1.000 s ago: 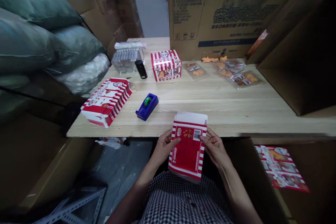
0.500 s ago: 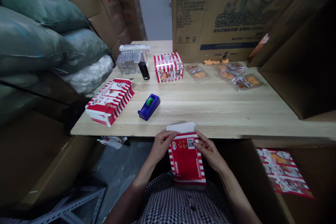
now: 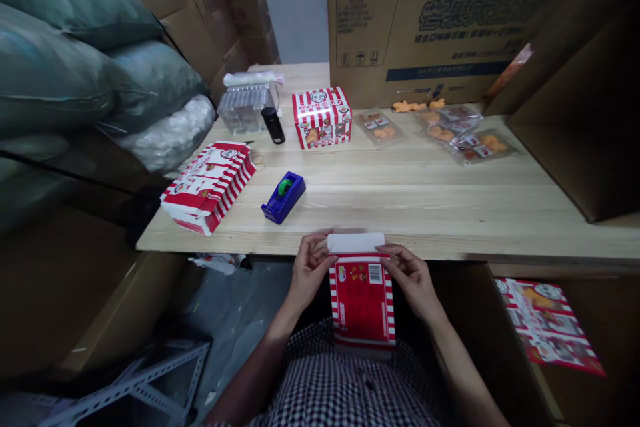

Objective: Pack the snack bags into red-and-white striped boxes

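A red and white striped carton [image 3: 363,307] rests upright against my lap at the table's front edge, its white end flap raised at the top. My left hand [image 3: 311,267] grips the upper left corner, thumb on the printed face and fingers behind. At the upper right corner, my right hand [image 3: 407,273] pinches the carton near the flap's fold. Beyond my left hand sits a blue tape dispenser [image 3: 283,198] with a green roll. Further left lies a stack of flat striped cartons [image 3: 210,183].
A formed striped box [image 3: 323,118], a black cylinder [image 3: 273,125] and clear plastic trays [image 3: 247,107] stand at the back. Several packs of orange pieces [image 3: 483,145] lie right. Large cardboard boxes [image 3: 415,27] border the table [image 3: 400,200]; a printed sheet [image 3: 550,323] lies in a lower box.
My right hand has shifted up from the barcode to the carton's top corner. The carton now sits straighter and slightly further right in view. The head view has tilted a little.
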Available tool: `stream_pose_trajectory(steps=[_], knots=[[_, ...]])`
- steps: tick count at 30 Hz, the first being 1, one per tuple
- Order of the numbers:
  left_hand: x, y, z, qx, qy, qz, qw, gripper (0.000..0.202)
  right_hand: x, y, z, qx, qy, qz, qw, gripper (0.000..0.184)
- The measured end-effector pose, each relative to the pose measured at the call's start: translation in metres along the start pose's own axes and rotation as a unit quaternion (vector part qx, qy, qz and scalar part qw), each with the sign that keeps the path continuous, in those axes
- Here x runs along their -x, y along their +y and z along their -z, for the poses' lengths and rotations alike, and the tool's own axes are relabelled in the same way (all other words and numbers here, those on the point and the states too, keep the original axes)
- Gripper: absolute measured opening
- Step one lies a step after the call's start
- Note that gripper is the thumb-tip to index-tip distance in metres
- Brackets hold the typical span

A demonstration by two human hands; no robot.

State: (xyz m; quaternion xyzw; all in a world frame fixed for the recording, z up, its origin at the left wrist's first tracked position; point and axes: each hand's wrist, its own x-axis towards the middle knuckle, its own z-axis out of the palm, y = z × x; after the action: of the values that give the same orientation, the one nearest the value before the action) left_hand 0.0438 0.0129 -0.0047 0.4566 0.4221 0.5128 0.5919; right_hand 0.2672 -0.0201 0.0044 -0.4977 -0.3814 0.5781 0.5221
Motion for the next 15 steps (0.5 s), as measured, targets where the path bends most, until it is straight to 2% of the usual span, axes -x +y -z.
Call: stream_pose_trajectory(steps=[4,7,10,12,15], knots=[[0.001,-0.004,0.009,-0.073,-0.016,0.050,0.996,0.023,-0.003,0.003,0.005,0.007,-0.010,-0.014,1.000,0.024],[-0.005,0.003,0.012,-0.113,-0.074,0.054,0.989,0.027,-0.007,0.005,0.010,0.001,-0.034,-0.033,0.999,0.024],[-0.009,0.007,0.011,-0.096,-0.117,0.057,0.987,0.031,-0.011,0.003,0.016,-0.003,-0.046,-0.032,0.998,0.021],[-0.009,0.005,0.006,-0.078,-0.109,0.057,0.989,0.029,-0.012,0.000,0.019,-0.011,-0.053,-0.035,0.998,0.017],[-0.007,-0.002,-0.006,-0.018,-0.045,0.060,0.997,0.022,-0.015,0.000,0.018,-0.070,-0.027,-0.050,0.996,0.015]])
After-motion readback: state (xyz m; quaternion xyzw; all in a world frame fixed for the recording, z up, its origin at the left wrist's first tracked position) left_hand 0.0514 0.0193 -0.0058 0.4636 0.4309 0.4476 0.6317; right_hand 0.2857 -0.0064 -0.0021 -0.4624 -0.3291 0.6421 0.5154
